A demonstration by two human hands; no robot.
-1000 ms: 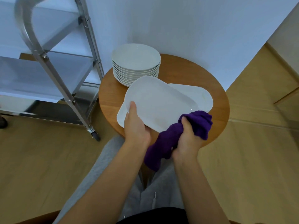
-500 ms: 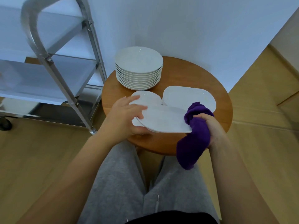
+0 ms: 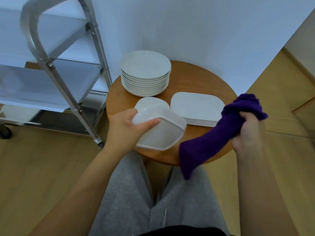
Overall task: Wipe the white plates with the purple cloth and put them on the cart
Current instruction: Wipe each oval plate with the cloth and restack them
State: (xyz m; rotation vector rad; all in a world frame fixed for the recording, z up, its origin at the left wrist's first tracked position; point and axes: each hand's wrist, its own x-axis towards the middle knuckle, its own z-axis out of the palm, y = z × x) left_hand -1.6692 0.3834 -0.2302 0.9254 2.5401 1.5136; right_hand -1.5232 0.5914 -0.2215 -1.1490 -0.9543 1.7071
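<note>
Left hand [image 3: 125, 128] grasps a tilted white rounded-rectangular ceramic plate [image 3: 160, 132] above the round wooden table's [image 3: 196, 79] near edge; right hand [image 3: 247, 132] clenches the bunched purple cloth [image 3: 209, 142].

The plate [image 3: 162, 132] in the left hand [image 3: 124, 128] is plain white, as are both stacks [image 3: 145, 65] [image 3: 197, 104]. The cloth [image 3: 209, 143] is deep purple, unpatterned. The desk [image 3: 201, 77] is warm brown wood. The cart [image 3: 56, 72] is silver metal. Trousers [image 3: 129, 198] are heathered grey, the floor [image 3: 34, 167] pale wood, the wall [image 3: 187, 26] white.
</note>
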